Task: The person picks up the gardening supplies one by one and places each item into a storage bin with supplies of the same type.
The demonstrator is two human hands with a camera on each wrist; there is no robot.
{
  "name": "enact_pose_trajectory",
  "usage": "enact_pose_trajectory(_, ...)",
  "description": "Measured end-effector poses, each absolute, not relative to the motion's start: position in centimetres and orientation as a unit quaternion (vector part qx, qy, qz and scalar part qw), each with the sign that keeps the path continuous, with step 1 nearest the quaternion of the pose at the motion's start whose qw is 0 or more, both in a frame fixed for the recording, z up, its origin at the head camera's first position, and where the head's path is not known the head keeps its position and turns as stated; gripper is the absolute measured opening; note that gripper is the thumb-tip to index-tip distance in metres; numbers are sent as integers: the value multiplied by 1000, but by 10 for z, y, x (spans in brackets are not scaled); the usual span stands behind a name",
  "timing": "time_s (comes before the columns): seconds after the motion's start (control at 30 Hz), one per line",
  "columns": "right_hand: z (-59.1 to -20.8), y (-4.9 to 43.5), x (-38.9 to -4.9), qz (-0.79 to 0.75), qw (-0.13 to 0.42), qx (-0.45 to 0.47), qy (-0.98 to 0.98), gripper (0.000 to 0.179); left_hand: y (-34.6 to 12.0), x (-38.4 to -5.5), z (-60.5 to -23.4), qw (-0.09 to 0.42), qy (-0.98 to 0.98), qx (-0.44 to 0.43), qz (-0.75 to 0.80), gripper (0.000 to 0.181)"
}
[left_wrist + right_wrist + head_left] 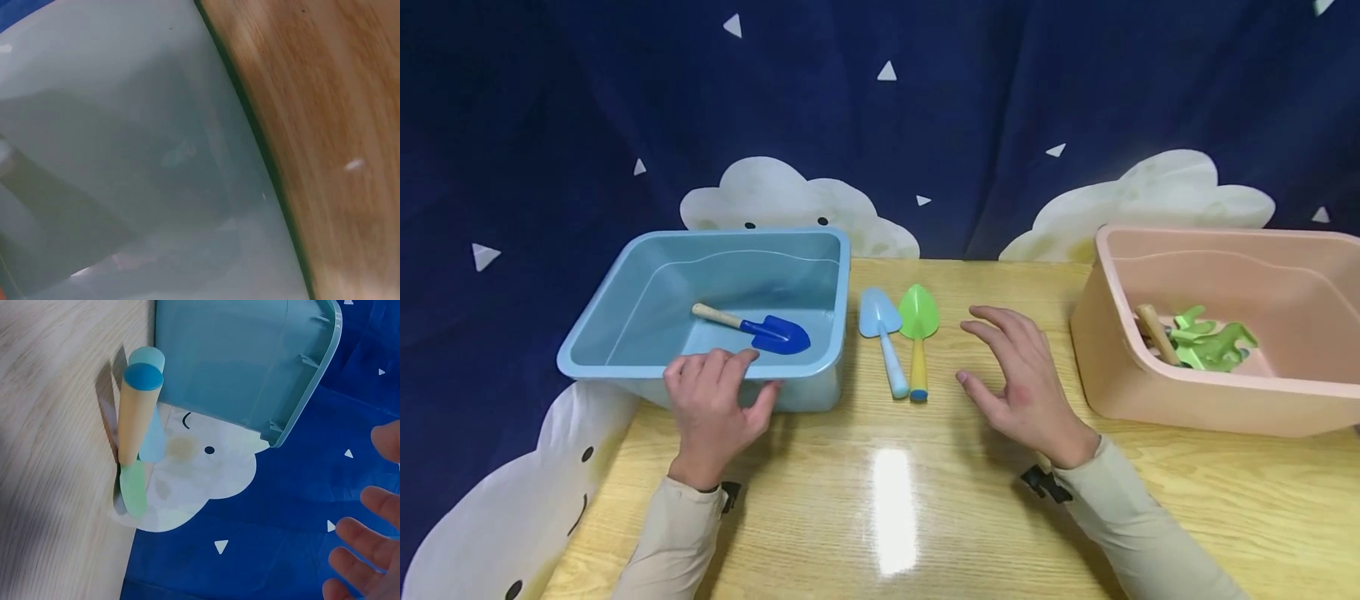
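Left hand [711,408] grips blue tub [625,292] rim, steadying. Right hand [1022,383], fingers wide and empty, hovers near green trowel [918,329] on tabletop [880,500]; sorting mid-step, next likely a handle pinch

Two bare hands, left hand [711,400] and right hand [1026,383]. Long beige sleeves [1131,521], close-fitting, reaching to both wrists. Small black device or strap piece [1043,483] at each wrist, over the cuff. No rings or watch seen.
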State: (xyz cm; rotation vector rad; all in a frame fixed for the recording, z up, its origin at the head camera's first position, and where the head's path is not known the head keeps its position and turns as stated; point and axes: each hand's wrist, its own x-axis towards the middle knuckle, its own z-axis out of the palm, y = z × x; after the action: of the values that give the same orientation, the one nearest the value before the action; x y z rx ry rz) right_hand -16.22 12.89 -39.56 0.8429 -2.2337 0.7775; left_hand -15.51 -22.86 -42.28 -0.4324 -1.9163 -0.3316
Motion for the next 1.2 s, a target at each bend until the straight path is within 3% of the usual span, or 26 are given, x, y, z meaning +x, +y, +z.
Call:
enact_pose_trajectory(0.53,-403,156,-170,278,285,309,-864,50,-228,-155,-421,541,-808,-183,-146,35)
enact_pose_trajectory(0.8,-409,168,-179,267,239,288,-888,50,-229,-154,-422,538,-811,-180,-146,53)
enact_pose_trajectory(1.2,-425,171,-189,278,145,275,-909,46,-228,-156,-422,544,-807,-176,-148,51)
